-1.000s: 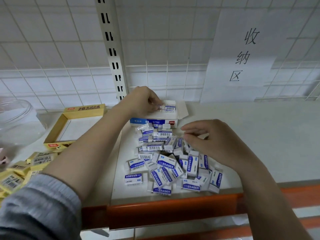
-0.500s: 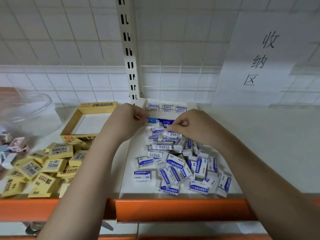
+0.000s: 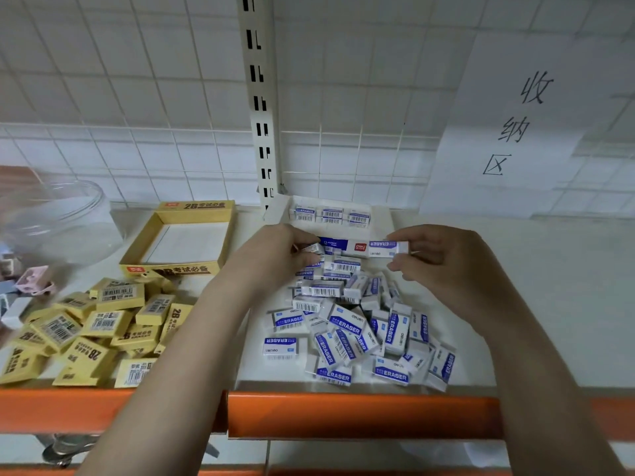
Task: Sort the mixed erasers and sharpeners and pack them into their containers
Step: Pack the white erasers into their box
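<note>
White rectangular erasers with blue bands and black barcodes (image 3: 347,334) lay beside yellow flat eraser packets printed in black (image 3: 86,331), a yellow open cardboard box (image 3: 192,209), a pink plastic sharpener (image 3: 34,280) and an orange metal shelf edge (image 3: 360,417).

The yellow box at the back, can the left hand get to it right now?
Probably yes. The yellow box lies open just beside the left hand with nothing between, though that hand already pinches a small eraser.
</note>
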`<action>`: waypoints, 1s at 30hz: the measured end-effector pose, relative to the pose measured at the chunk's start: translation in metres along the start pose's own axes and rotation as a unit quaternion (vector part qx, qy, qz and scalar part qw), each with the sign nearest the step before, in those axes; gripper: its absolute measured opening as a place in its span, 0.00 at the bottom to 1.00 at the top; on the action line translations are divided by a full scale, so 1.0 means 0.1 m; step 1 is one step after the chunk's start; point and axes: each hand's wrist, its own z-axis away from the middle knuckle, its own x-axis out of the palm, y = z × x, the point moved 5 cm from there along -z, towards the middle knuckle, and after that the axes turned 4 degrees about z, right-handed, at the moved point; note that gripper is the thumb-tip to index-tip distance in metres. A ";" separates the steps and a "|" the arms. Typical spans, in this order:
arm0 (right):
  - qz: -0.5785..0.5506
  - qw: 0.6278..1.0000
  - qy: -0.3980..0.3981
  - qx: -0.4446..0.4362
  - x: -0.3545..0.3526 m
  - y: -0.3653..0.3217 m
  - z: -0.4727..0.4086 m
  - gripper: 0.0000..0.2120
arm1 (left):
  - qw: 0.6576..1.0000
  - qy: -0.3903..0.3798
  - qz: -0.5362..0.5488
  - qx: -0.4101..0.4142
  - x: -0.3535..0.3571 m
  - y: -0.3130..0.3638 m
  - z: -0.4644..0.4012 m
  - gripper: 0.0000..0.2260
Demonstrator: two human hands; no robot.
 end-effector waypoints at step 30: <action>0.067 0.981 -0.162 0.080 0.96 -0.02 -1.24 0.04 | 0.960 0.246 0.133 -0.011 -0.29 -0.34 0.62 0.15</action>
